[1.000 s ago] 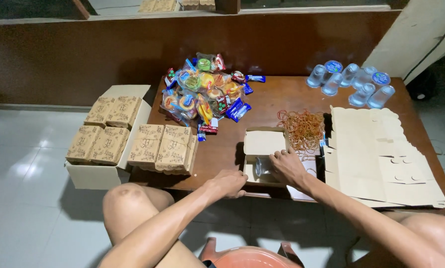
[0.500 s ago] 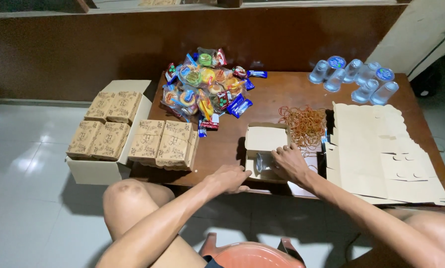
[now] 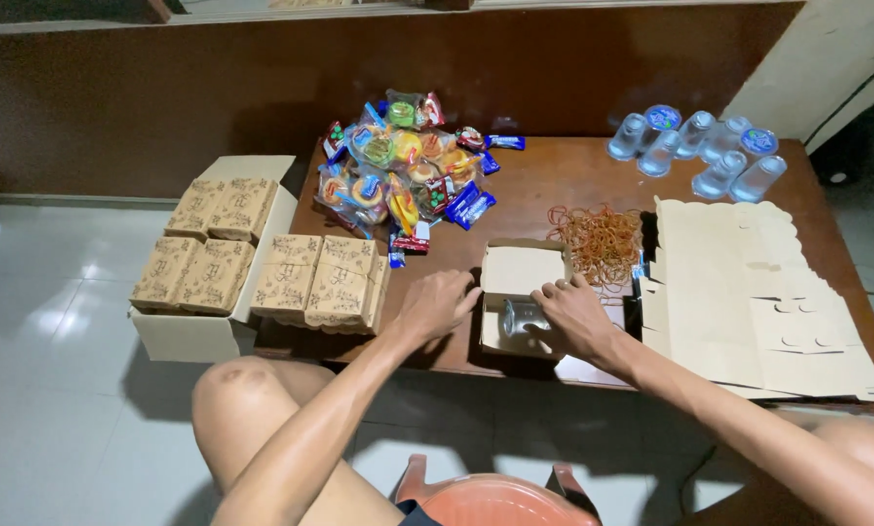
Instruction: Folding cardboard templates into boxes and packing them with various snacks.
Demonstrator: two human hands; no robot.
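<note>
An open small cardboard box (image 3: pixel 523 292) near the front edge of the brown wooden surface (image 3: pixel 544 185) holds a clear water cup (image 3: pixel 521 317), the left hand (image 3: pixel 437 304) resting flat beside the box, fingers loosely spread, holding nothing, the right hand (image 3: pixel 575 317) curled on the cup, above pale floor tiles (image 3: pixel 57 390).
</note>
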